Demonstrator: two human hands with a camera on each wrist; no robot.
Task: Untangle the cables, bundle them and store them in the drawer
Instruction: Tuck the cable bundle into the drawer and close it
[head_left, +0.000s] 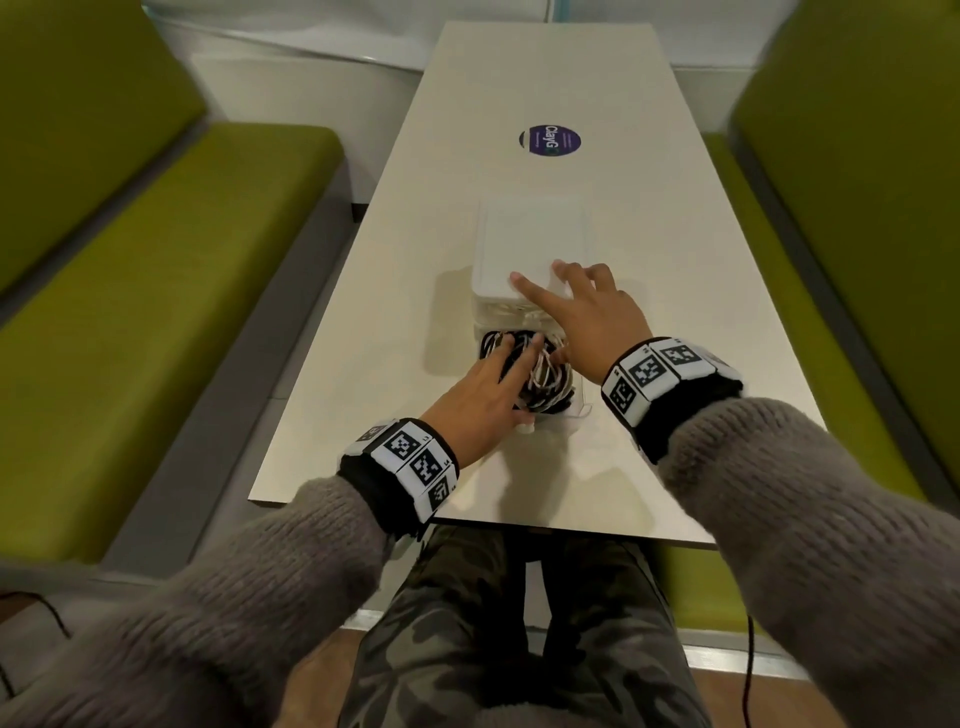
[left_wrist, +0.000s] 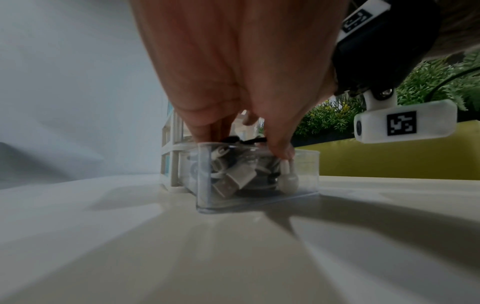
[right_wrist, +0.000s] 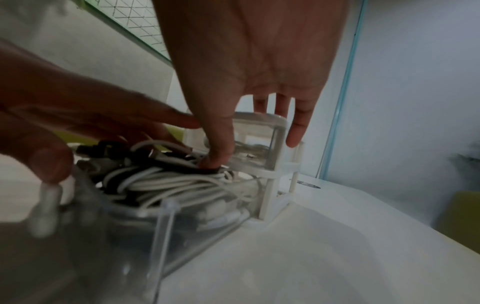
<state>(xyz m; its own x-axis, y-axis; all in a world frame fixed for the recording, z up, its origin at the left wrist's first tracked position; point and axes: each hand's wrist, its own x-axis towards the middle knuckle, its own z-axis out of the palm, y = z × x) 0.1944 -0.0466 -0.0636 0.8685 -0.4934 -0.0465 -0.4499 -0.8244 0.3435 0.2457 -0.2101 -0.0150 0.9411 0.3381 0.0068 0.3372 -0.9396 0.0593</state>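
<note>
Green padded seats (head_left: 171, 291) run along both sides of a long pale bench (head_left: 415, 218), where a small organiser (head_left: 530, 249) of clear drawers stands. The left hand (head_left: 480, 402) lies with straight fingers pressed down on the cables (head_left: 543, 379), a heap of black and white loops in the pulled-out bottom drawer (left_wrist: 306, 164); its thumb sits at the drawer's near wall beside a white knob (left_wrist: 287, 179). The right hand (head_left: 587, 317) is spread and relaxed, fingers resting flat on the organiser's white top, while its thumb reaches down onto the cables just where the drawer meets the frame. From the left wrist view, plugs (left_wrist: 233, 181) press against the clear front wall. White cord also seems to fill the shut drawer above, though the blur makes that hard to confirm. Further along the bench lies a round purple sticker (head_left: 549, 140), well apart from the organiser. Both wrists wear bands (head_left: 410, 462) with black-and-white square markers over grey knitted sleeves (head_left: 249, 597).
</note>
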